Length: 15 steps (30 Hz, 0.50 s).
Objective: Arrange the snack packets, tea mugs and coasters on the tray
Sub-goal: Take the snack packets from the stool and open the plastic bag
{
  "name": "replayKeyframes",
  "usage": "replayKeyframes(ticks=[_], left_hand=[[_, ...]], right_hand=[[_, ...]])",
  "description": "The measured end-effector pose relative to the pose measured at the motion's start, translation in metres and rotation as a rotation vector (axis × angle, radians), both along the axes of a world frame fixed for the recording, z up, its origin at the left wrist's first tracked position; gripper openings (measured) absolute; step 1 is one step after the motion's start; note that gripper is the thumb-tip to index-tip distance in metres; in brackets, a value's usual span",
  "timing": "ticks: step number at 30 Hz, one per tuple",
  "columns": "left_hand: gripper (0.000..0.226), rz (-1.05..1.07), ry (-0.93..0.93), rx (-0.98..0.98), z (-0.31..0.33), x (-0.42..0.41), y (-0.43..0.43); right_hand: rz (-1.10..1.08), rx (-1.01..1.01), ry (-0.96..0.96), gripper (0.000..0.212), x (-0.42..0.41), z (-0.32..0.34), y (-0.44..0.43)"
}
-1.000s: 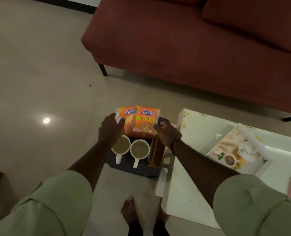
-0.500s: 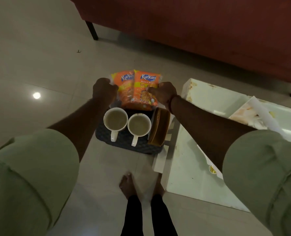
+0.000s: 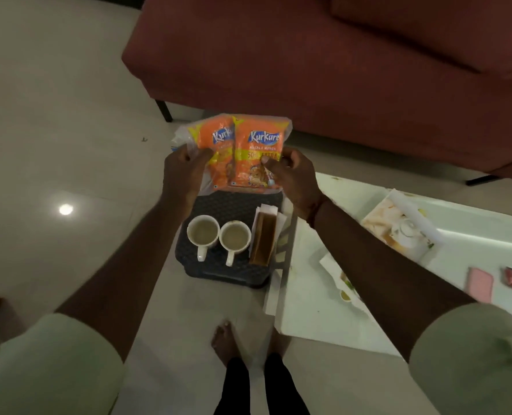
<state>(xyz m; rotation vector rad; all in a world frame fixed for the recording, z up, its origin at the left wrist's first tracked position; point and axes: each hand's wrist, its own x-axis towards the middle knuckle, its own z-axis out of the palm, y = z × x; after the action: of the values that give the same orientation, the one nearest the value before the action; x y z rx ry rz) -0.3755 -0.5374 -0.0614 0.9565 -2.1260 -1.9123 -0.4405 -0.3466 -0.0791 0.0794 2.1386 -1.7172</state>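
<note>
Two orange Kurkure snack packets, left (image 3: 217,140) and right (image 3: 259,143), are held side by side, tilted up over the far end of a dark textured tray (image 3: 233,205). My left hand (image 3: 185,172) grips the left packet's edge. My right hand (image 3: 293,178) pinches the right packet. Nearer me on the tray stand two white tea mugs, one (image 3: 203,232) to the left of the other (image 3: 234,237), both filled and with handles pointing toward me. A brown stack of coasters (image 3: 263,241) sits on the tray's right side, with white paper under it.
A white low table (image 3: 314,265) adjoins the tray on the right, carrying a printed tray with a teapot (image 3: 398,226), a pink item (image 3: 480,284) and wrappers. A red sofa (image 3: 308,70) stands behind. My bare feet (image 3: 227,339) are on the tiled floor below.
Both hands stayed at the packets' sides and have raised them, so they stand higher off the far end of the tray. The mugs and coasters have not moved.
</note>
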Motion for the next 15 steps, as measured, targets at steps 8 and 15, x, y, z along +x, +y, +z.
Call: replayKeyframes(ticks=[8,15], left_hand=[[0.043,-0.225,0.106,0.251,0.106,0.061,0.093],[0.033,-0.353,0.172,0.319,0.154,0.1,0.205]], right_hand=[[-0.003,-0.085,0.041,0.035,0.078,0.136,0.121],[-0.066,-0.208,-0.018,0.04,0.138,0.192,0.239]])
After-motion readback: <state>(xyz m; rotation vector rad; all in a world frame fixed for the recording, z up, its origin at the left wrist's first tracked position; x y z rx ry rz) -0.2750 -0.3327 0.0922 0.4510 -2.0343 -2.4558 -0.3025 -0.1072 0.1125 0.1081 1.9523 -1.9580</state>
